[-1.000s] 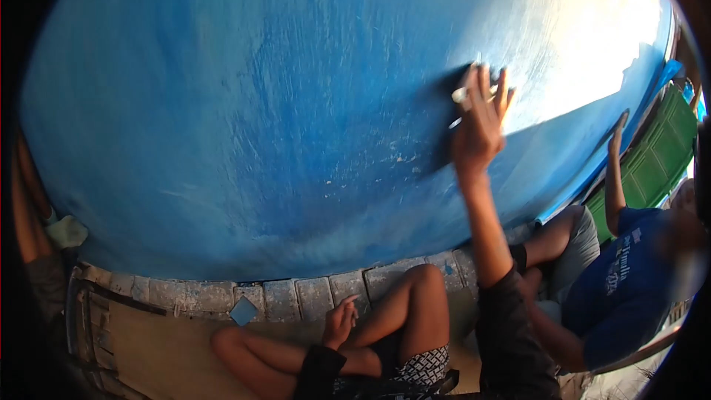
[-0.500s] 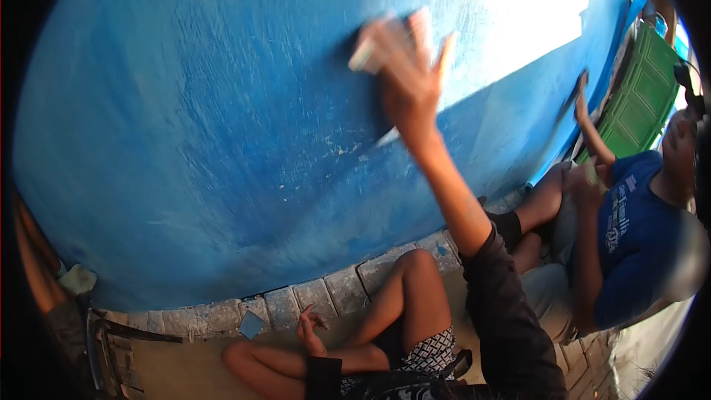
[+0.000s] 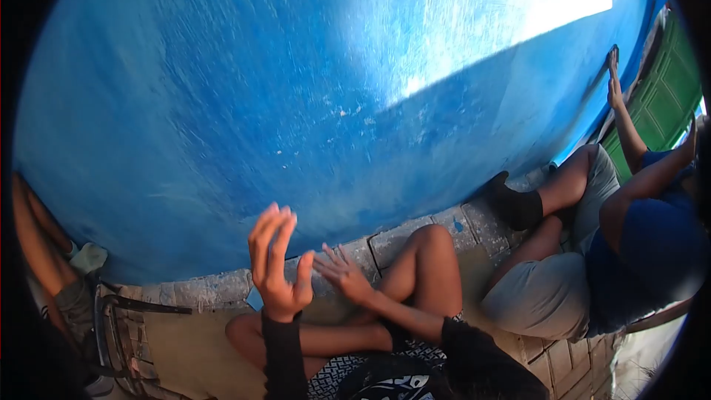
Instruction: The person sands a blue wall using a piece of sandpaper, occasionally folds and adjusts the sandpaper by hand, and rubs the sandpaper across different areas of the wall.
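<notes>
My left hand is raised in front of the lower part of a blue wall, its fingers up and slightly curled, the thumb apart. Nothing shows in it. My right hand is low beside it, above my bent legs, with its fingers spread. I see nothing in that hand either, though its palm side is hidden. Neither hand clearly touches the wall. The wall's painted surface has scratches and small pale specks.
A small light blue square lies on the paving bricks at the wall's foot. On the right sits a co-worker, one hand at the wall, near a green panel. Another person's legs and a dark metal frame are at left.
My right hand has come down from the wall to my lap; the pale thing at its fingers no longer shows. My left hand has risen. The co-worker has leaned and turned.
</notes>
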Available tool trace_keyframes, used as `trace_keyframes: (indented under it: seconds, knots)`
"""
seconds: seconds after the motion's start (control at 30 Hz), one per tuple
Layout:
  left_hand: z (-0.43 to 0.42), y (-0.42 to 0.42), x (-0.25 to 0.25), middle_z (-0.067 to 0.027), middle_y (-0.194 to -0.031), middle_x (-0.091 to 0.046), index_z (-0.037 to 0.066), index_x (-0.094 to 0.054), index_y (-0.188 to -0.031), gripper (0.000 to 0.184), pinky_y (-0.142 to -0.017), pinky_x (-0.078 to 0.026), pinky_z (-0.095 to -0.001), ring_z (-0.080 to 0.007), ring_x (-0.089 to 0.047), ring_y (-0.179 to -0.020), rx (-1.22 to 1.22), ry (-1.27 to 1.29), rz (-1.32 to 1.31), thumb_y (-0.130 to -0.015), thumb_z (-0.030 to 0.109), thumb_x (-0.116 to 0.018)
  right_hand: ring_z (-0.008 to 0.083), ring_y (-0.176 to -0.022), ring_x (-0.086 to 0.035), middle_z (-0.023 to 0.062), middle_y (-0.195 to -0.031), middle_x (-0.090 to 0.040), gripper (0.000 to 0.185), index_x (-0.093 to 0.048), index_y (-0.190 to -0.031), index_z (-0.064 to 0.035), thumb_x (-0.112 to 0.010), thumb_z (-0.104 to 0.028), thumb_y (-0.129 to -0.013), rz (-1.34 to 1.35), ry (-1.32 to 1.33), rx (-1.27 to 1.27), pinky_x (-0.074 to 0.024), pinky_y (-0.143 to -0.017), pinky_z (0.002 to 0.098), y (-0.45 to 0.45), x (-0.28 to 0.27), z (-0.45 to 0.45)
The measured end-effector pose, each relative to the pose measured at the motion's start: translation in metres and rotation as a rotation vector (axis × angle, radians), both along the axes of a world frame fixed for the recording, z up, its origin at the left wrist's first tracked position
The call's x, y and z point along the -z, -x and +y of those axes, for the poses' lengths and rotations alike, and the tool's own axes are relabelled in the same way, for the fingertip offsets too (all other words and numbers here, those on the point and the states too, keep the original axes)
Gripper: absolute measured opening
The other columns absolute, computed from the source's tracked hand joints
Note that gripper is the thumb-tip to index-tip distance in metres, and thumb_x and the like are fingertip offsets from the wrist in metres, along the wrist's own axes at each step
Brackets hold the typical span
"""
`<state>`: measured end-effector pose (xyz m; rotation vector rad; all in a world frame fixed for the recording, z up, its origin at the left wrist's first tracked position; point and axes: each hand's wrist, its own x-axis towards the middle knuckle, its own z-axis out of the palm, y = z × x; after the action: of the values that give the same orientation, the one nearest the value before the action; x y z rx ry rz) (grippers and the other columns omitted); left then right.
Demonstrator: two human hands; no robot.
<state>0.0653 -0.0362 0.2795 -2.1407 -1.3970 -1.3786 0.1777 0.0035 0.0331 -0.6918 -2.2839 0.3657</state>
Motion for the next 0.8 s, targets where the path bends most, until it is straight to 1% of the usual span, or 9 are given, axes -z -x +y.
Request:
trace_keyframes:
  seconds: [0.13, 0.2, 0.3, 0.4, 0.43, 0.5, 0.63, 0.7, 0.8]
  knots:
    - [0.074, -0.027, -0.035, -0.0206, -0.153, -0.037, 0.0, -0.042, -0.146, 0.064, -0.115, -0.024, -0.0539, -0.0409, -0.028, -0.145, -0.097, -0.065, 0.234, -0.094, 0.033, -0.061, 0.0313, -0.143, -0.037, 0.0092, -0.152, -0.045, 0.055, -0.048, -0.144, -0.0099, -0.057, -0.005, -0.091, 0.005, 0.202, -0.135, -0.0287, -0.117, 0.0531, -0.027, 0.016, -0.03]
    - [0.101, -0.046, -0.026, -0.0199, -0.158, -0.029, 0.004, -0.04, -0.149, 0.068, -0.116, -0.018, -0.0586, -0.0422, -0.022, -0.147, -0.136, -0.045, 0.247, -0.095, 0.041, -0.06, 0.0377, -0.128, -0.052, 0.0152, -0.138, -0.057, 0.043, -0.056, -0.136, -0.0067, -0.058, -0.007, -0.093, 0.115, 0.296, -0.109, -0.0425, -0.108, 0.0463, -0.033, 0.029, -0.028]
    - [0.124, -0.064, -0.005, -0.0195, -0.164, -0.006, 0.035, -0.042, -0.149, 0.06, -0.106, 0.007, -0.0758, -0.0508, 0.0, -0.148, -0.495, 0.024, 0.361, -0.096, 0.063, -0.045, 0.0383, -0.113, -0.063, 0.0221, -0.118, -0.065, 0.035, -0.062, -0.129, -0.0075, -0.06, -0.01, -0.095, 0.363, 0.637, 0.079, -0.0516, -0.09, 0.0428, -0.028, 0.031, -0.021]
    - [0.125, -0.058, 0.007, -0.0226, -0.164, -0.002, 0.037, -0.042, -0.149, 0.061, -0.107, 0.006, -0.0749, -0.0508, 0.001, -0.148, -0.576, -0.092, 0.371, -0.095, 0.067, -0.042, 0.0413, -0.092, -0.068, 0.027, -0.095, -0.066, 0.027, -0.066, -0.121, -0.0042, -0.061, -0.014, -0.096, 0.341, 0.695, 0.268, -0.0534, -0.072, 0.0421, -0.029, 0.016, -0.016]
    - [0.122, -0.054, 0.003, -0.0246, -0.162, -0.009, 0.045, -0.047, -0.144, 0.052, -0.108, 0.01, -0.0724, -0.0514, 0.002, -0.148, -0.597, -0.036, 0.276, -0.096, 0.065, -0.043, 0.0413, -0.092, -0.068, 0.027, -0.095, -0.066, 0.027, -0.066, -0.121, -0.0042, -0.061, -0.014, -0.096, 0.339, 0.706, 0.273, -0.0534, -0.072, 0.0421, -0.027, 0.02, -0.013]
    - [0.123, -0.035, -0.002, -0.0251, -0.162, -0.007, 0.043, -0.046, -0.145, 0.052, -0.108, 0.007, -0.0738, -0.0517, 0.003, -0.148, -0.611, -0.049, 0.25, -0.097, 0.064, -0.041, 0.0383, -0.08, -0.071, 0.0278, -0.085, -0.064, 0.025, -0.068, -0.117, -0.0042, -0.063, -0.015, -0.096, 0.367, 0.783, 0.417, -0.0523, -0.067, 0.0397, -0.024, 0.032, -0.014]
    - [0.117, 0.017, -0.017, -0.0241, -0.163, -0.002, 0.031, -0.035, -0.154, 0.063, -0.109, -0.003, -0.0748, -0.0495, 0.003, -0.148, -0.717, -0.183, 0.194, -0.099, 0.063, -0.036, 0.0317, -0.081, -0.073, 0.0267, -0.087, -0.067, 0.024, -0.068, -0.117, -0.0022, -0.061, -0.012, -0.097, 0.292, 0.954, 0.441, -0.0524, -0.069, 0.0356, -0.037, -0.002, -0.003]
    - [0.11, 0.05, -0.013, -0.0237, -0.163, -0.002, 0.03, -0.033, -0.154, 0.062, -0.11, -0.003, -0.0742, -0.0493, 0.002, -0.148, -0.745, -0.218, 0.23, -0.1, 0.061, -0.036, 0.0349, -0.102, -0.07, 0.0258, -0.11, -0.069, 0.029, -0.066, -0.122, 0.0009, -0.054, -0.015, -0.101, 0.565, 0.552, 0.486, -0.054, -0.086, 0.0385, -0.056, -0.026, 0.012]
    - [0.095, 0.063, 0.02, -0.0232, -0.163, 0.001, 0.028, -0.032, -0.155, 0.058, -0.11, -0.001, -0.0733, -0.049, 0.002, -0.149, -0.764, -0.226, 0.334, -0.103, 0.054, -0.036, 0.0357, -0.122, -0.059, 0.0276, -0.126, -0.062, 0.031, -0.056, -0.125, 0.0162, -0.047, 0.007, -0.097, 0.768, 0.133, 0.535, -0.0478, -0.103, 0.043, -0.091, -0.105, 0.059]
